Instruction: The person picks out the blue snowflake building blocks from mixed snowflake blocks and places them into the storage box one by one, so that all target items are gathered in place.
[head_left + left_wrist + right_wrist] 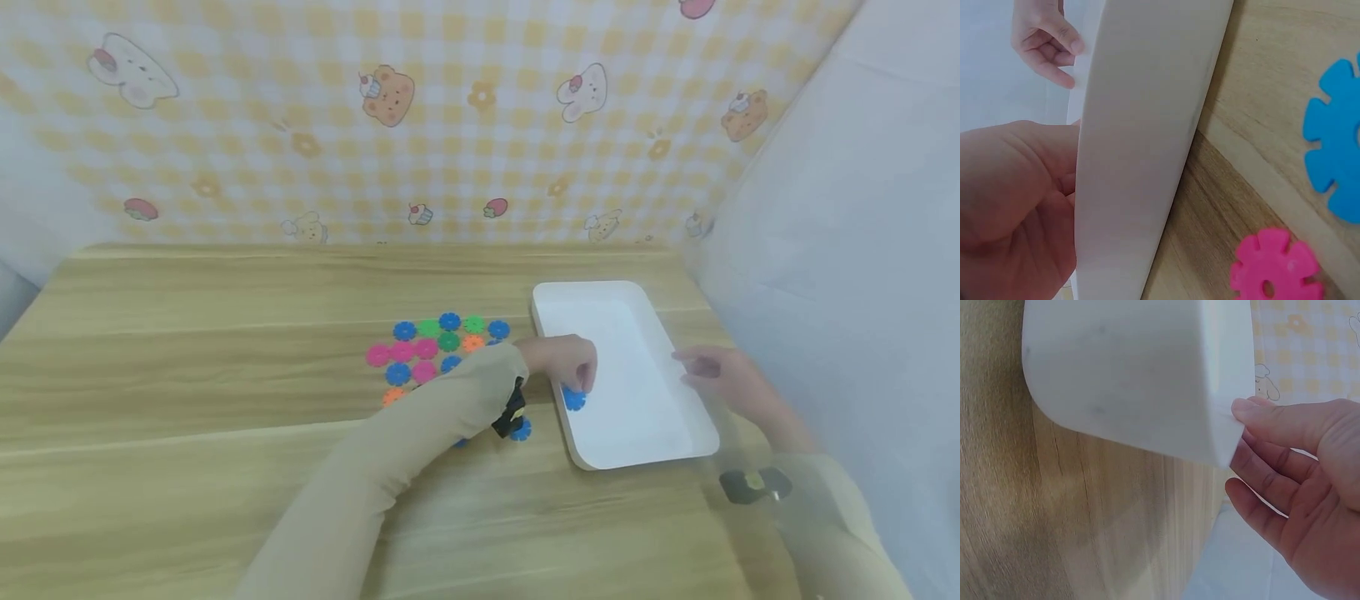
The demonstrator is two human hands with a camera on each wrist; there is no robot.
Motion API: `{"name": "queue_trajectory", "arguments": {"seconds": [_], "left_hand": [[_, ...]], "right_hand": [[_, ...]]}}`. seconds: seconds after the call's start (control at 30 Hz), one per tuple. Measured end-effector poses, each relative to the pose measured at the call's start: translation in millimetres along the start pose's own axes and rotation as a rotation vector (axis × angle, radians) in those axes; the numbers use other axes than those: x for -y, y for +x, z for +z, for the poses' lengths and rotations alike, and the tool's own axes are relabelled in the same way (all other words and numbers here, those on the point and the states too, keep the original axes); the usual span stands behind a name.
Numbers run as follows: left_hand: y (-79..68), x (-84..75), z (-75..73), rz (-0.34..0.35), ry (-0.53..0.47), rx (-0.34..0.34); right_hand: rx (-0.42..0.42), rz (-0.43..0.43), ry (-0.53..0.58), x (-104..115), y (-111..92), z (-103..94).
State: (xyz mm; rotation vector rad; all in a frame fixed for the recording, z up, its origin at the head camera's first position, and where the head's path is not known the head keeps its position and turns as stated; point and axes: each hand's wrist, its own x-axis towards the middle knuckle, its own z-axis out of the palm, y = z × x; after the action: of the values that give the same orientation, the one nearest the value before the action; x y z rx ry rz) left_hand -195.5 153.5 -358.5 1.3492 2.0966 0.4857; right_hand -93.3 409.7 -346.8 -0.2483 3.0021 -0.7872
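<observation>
Tbl (187, 358): L fingers (587, 377) @ blue disc (575, 401)

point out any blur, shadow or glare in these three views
Head: the right sleeve looks smeared and partly see-through around the black wrist strap; left wrist: the white tray throws a thin dark shadow along its base on the wooden tabletop; right wrist: the tray's outer wall looks soft, its inner side brighter, no strong glare.
</observation>
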Motion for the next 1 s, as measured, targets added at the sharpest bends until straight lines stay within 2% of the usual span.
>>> {"name": "queue_trajectory", "arguments": {"seconds": [0.17,0.7,1.0], "left_hand": [[1.8,1.8,2.4,0.009,0.024,0.006],[1.4,-3.2,2.7,-0.042,0.085,0.06],[1.7,-3.6,3.6,-0.063,0.096,0.05]], "right_hand": [[-0.002,0.017,0.005,-0.1,0.6,0.8],[-0.002,0.021,0.004,-2.9,0.8,1.2],[-0.016,-0.004,0.006,-3.9,1.1,2.2]]}}
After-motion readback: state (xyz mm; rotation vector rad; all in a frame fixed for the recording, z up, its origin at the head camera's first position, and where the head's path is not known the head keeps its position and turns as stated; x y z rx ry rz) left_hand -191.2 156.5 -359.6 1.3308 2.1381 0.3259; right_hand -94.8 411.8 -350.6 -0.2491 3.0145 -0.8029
